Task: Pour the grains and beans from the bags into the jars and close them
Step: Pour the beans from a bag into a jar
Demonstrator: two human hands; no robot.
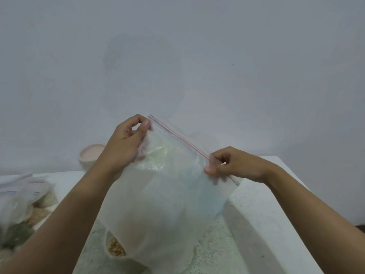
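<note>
I hold a clear zip bag (171,194) up in front of me, its red and blue zip strip running diagonally from upper left to lower right. My left hand (126,143) pinches the strip's upper left end. My right hand (231,165) pinches the strip near its lower right end. The bag looks nearly empty and hangs over a jar (115,249) with tan grains inside, mostly hidden behind the plastic. A pile of other zip bags (21,200) with pale and green contents lies at the left.
A pale pink lid or bowl (89,155) sits at the back of the speckled counter (213,250). A raised white ledge (262,214) runs along the right side. A plain grey wall stands behind.
</note>
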